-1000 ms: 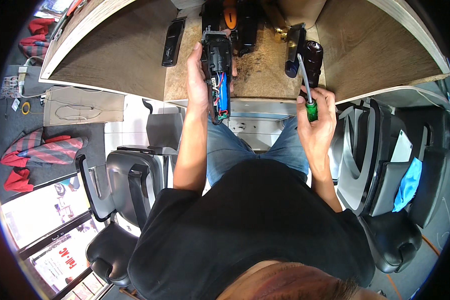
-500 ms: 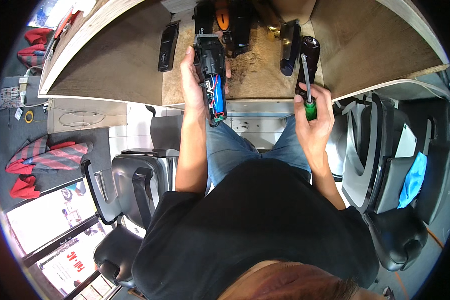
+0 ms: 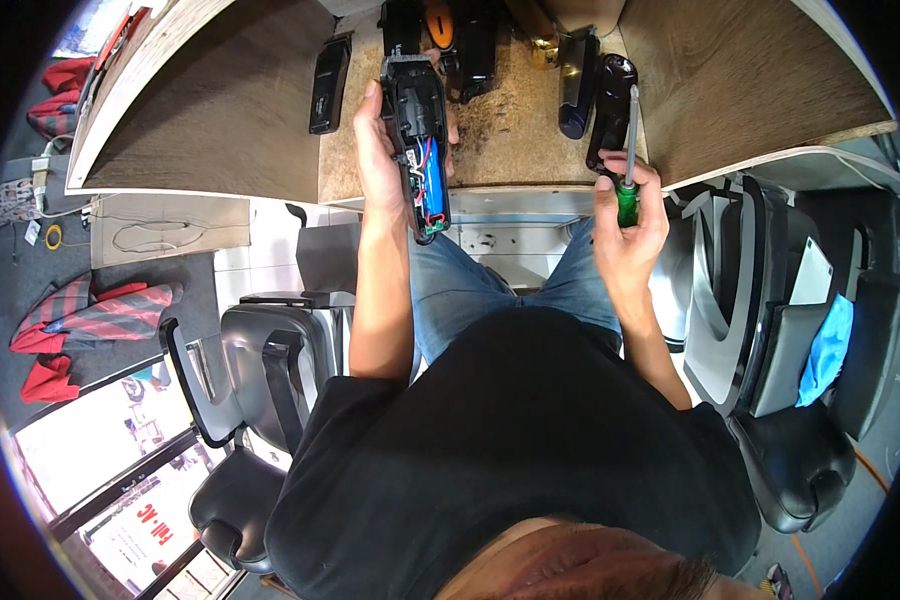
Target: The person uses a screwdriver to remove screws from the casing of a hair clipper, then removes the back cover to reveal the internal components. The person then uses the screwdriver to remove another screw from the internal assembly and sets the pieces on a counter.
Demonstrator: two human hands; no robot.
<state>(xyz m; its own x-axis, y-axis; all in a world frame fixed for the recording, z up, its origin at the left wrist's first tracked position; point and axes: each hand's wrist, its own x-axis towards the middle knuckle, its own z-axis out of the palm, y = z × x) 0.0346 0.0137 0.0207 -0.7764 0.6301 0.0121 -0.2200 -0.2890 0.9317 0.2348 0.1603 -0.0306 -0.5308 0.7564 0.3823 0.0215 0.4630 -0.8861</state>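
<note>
Gripping black clipper (image 3: 417, 125) in left hand (image 3: 378, 165), over front edge of shelf (image 3: 520, 150), left of middle. Holding green-handled screwdriver (image 3: 633, 130) in right hand (image 3: 632, 220), at shelf's front right; cannot tell if also touching dark glossy shell (image 3: 613, 100) there. Judged: casing opened, blue battery (image 3: 433, 182) exposed; not yet closed up

The clipper (image 3: 416, 110) is black, its battery (image 3: 432, 188) a bright blue that catches my eye, with red and white wires (image 3: 434, 219). The screwdriver (image 3: 627, 207) shows me a green handle (image 3: 627, 197) and a silvery shaft (image 3: 632, 135). The tan shelf (image 3: 490, 160) is blotched dark, the side panel (image 3: 220, 110) brown wood-grained. I see a black shirt (image 3: 530, 430), blue jeans (image 3: 460, 285), a red-and-grey checked cloth (image 3: 125, 317).
</note>
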